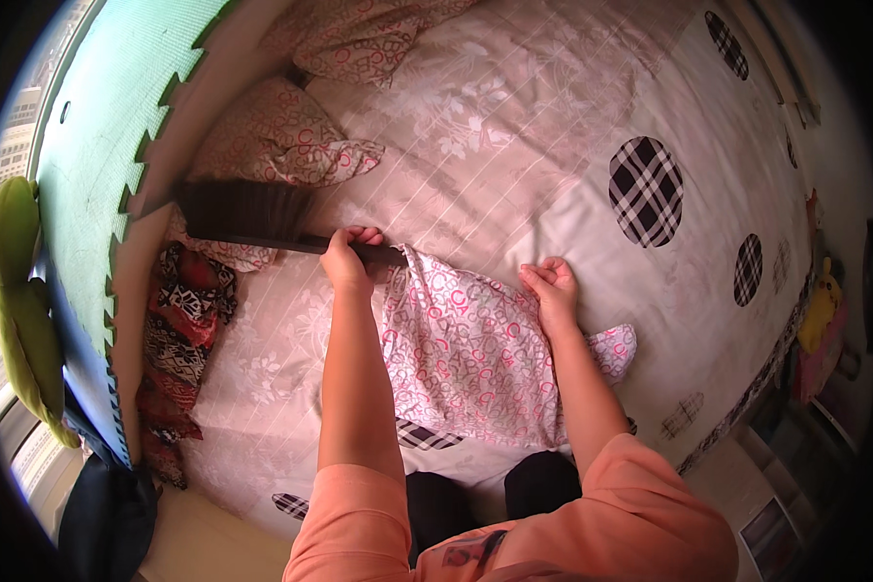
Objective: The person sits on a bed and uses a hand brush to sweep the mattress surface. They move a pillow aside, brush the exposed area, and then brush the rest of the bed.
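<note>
My left hand (349,254) grips the handle of a black long-bristled bed brush (247,214). The bristles point away from me and look blurred, and the handle's end meets a white cloth item (473,349) printed with pink and grey letters. This cloth lies rumpled between my forearms, in front of my knees. Beside its right edge is my right hand (553,291), thumb and fingertips drawn together, with nothing visible between them. Underneath spreads a pale pink floral bed sheet (436,196).
More letter-printed cloth (284,138) lies beyond the brush. A red-and-black patterned cloth (185,320) is at left, near green foam matting (116,138) and a green plush toy (18,291). A white cover with plaid ovals (582,218) spreads to the right. A yellow plush toy (820,305) sits past the bed's edge.
</note>
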A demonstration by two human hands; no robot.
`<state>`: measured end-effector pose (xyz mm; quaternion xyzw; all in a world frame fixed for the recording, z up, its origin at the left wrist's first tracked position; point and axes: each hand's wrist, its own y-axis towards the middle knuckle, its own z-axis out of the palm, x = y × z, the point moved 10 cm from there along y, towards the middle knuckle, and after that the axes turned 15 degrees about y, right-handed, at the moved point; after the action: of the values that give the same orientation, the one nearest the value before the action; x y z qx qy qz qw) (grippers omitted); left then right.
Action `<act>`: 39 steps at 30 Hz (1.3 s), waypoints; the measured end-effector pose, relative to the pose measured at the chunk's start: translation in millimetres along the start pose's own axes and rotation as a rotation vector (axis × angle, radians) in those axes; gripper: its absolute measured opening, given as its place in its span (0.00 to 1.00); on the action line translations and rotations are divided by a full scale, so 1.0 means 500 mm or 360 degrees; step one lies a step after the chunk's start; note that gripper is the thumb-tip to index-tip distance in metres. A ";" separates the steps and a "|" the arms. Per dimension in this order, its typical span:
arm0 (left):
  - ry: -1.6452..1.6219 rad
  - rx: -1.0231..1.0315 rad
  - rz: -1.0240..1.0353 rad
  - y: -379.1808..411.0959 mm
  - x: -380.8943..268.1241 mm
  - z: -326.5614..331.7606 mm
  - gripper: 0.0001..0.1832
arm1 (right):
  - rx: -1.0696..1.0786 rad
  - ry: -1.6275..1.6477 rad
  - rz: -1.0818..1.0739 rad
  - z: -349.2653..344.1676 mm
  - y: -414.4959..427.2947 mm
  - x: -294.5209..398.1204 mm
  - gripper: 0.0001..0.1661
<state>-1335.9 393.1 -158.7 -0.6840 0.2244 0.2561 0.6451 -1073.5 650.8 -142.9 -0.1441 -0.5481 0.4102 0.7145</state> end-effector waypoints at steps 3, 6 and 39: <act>-0.0063 0.0019 -0.0002 -0.001 0.001 0.004 0.10 | 0.0014 0.0028 -0.0018 0.002 0.005 0.001 0.18; -0.0006 0.0074 0.0035 -0.004 -0.004 0.012 0.11 | -0.0037 0.0044 0.0022 -0.007 0.015 -0.007 0.18; 0.1080 -0.0174 0.0486 -0.325 0.195 -0.510 0.09 | -0.0090 0.0063 -0.0199 -0.182 -0.236 0.000 0.17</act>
<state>-1141.9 151.8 -87.3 -0.7220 0.5108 0.1197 0.4510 -941.0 599.6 -98.2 -0.1378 -0.5531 0.3462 0.7452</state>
